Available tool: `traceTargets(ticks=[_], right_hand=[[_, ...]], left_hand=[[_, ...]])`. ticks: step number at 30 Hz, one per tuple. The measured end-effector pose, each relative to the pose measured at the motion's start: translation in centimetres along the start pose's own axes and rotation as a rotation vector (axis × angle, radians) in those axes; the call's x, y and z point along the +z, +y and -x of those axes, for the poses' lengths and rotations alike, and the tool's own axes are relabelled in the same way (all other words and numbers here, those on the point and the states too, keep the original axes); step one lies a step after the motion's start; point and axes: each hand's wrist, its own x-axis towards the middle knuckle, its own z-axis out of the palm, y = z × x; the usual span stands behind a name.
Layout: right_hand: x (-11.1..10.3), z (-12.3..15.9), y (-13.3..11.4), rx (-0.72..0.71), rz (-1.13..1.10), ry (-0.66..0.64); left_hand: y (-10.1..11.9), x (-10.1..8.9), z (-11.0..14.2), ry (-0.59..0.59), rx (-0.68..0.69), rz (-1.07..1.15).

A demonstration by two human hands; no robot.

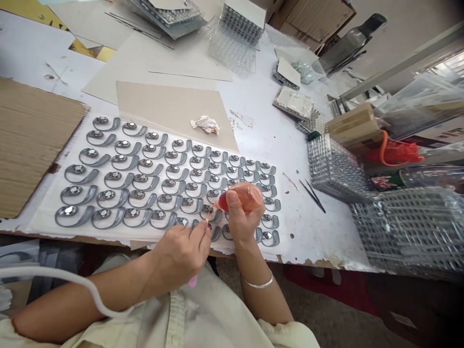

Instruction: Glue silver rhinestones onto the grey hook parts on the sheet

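Note:
My left hand [186, 246] is closed round a slim pink-handled stick [193, 280]. Its yellowish tip points at one of the stone-set pieces near the front edge of the sheet. My right hand [241, 220] grips a small squeeze bottle [248, 197] of reddish liquid, tilted so that its nozzle points left, close to the stick's tip. Whether nozzle or tip touches the piece I cannot tell. Rows of grey curled bands [87, 198], each with a dark round setting and a bright stone [68, 210], lie on a white sheet [43, 217]. My right hand hides some of them.
Behind the sheet, a crumpled white tissue [206, 124] lies on a beige board [163, 104]. Cardboard [32, 145] stands at the left. Dark tweezers [312, 197] lie to the right, near stacked clear-wrapped trays [406, 227]. A white tube [72, 276] crosses my left forearm.

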Motion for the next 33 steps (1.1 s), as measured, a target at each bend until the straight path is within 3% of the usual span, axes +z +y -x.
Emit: traceTargets(ticks=[15,22,33], right_hand=[[-0.11,0.03,0.13,-0.059,0.049,0.001],[-0.10,-0.01,0.44,-0.029,-0.052,0.107],[0.02,-0.12,0.28,-0.065,0.009,0.046]], left_hand=[[-0.11,-0.07,-0.05,0.008,0.002,-0.008],[-0.20,-0.34,-0.23,-0.006,0.003,0.014],[-0.19,-0.33,-0.05,-0.017,0.014,0.031]])
